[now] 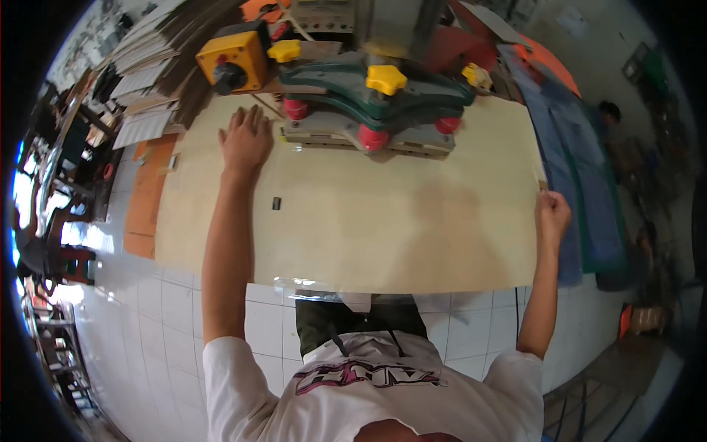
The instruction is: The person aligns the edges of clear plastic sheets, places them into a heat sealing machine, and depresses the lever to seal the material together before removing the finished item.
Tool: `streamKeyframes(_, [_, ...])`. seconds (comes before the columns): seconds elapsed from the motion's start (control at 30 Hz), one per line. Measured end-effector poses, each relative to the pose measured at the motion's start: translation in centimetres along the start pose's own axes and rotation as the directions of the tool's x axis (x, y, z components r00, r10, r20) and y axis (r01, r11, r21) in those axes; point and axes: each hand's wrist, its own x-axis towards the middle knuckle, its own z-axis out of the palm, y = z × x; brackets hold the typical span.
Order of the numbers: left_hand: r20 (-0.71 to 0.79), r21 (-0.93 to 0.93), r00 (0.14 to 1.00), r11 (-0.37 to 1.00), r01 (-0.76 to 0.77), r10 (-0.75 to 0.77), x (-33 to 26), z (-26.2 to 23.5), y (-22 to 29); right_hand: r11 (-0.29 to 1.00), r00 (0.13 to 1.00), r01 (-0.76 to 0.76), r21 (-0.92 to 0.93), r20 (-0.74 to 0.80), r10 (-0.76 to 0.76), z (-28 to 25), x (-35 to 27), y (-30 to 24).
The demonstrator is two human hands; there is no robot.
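On the left of the cream board (383, 236), the left hand (249, 138) lies flat, fingers slightly spread, near the yellow control box (234, 60). The board runs rightward past a small dark block (276, 203) and the green press head (423, 98) to its right edge, where the right hand (556, 211) curls, whether pinching anything unclear; a flat left palm should best steady it.
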Motion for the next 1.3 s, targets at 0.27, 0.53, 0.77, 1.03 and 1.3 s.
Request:
streamKeyframes(0.27, [0.123, 0.125, 0.992, 0.992, 0.006, -0.021, 0.1, -0.3, -0.2, 0.991, 0.996, -0.077, -0.108, -0.056, 0.071, 1.1, -0.6, -1.5])
streamKeyframes(0.53, [0.108, 0.131, 0.994, 0.991, -0.012, -0.002, 0.0, -0.1, -0.3, 0.994, 0.99, -0.028, -0.103, -0.137, 0.014, 1.4, -0.7, -1.5])
streamKeyframes(0.77, [0.087, 0.12, 0.996, 0.993, -0.019, 0.009, 0.1, 0.4, -0.8, 0.994, 0.987, 0.031, -0.108, -0.155, -0.048, 1.3, -1.0, -0.8])
streamKeyframes(1.03, [0.083, 0.098, 0.997, 0.995, -0.009, 0.001, -0.4, -0.5, -0.3, 0.994, 0.997, -0.026, -0.105, -0.08, 0.017, 1.0, -1.3, -2.3])
streamKeyframes(1.3, [0.069, 0.079, 0.998, 0.997, -0.016, 0.011, -0.4, -0.1, -0.4, 0.993, 0.996, -0.018, -0.114, -0.094, 0.008, 1.0, -1.0, -1.5])
